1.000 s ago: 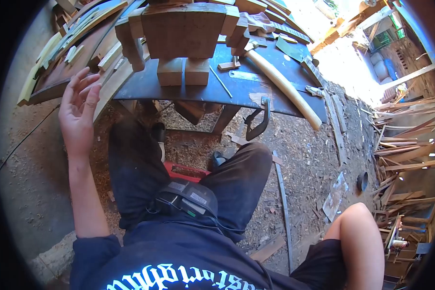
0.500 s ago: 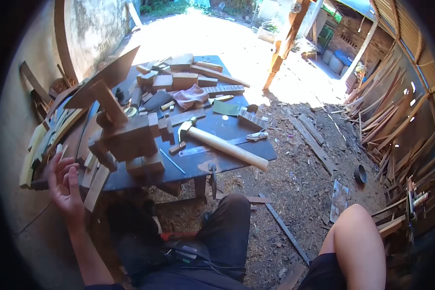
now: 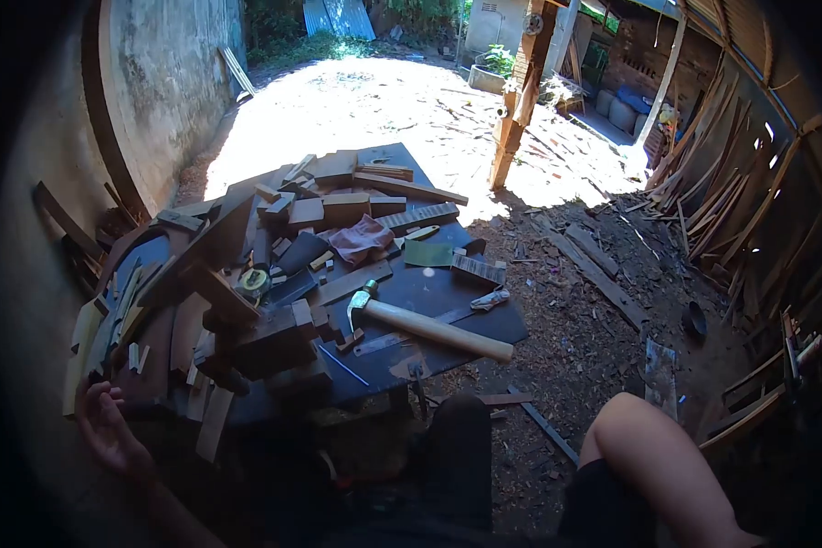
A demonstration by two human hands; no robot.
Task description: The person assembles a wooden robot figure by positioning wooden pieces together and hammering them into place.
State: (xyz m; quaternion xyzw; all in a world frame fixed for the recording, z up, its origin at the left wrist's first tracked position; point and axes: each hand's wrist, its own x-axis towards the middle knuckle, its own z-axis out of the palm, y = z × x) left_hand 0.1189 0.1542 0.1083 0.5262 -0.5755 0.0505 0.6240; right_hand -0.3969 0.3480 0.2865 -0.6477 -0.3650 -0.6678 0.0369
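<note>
My left hand [image 3: 114,431] is raised at the table's left edge, fingers loosely curled and apart, with nothing in it. Close to it are pale wooden strips [image 3: 214,424] jutting over the edge. A dark wooden block assembly [image 3: 267,349] with a tilted board stands on the table's near side. Right of it lies a hammer [image 3: 440,331] with a pale handle, across a metal ruler [image 3: 384,343]. A thin blue stick [image 3: 345,365] lies in front. My right arm is bent at the lower right; its hand is out of frame.
The dark table [image 3: 447,363] also bears several wood blocks [image 3: 347,208], a pink cloth [image 3: 361,239], a tape measure [image 3: 253,282] and a green sheet [image 3: 427,253]. A wooden post [image 3: 513,128] rises beyond. Long scrap strips [image 3: 703,173] lean at the right.
The view has shifted and darkened, so the table sits lower in frame. My left hand appears lower and further left, its fingers more curled. The hammer and blocks keep their places.
</note>
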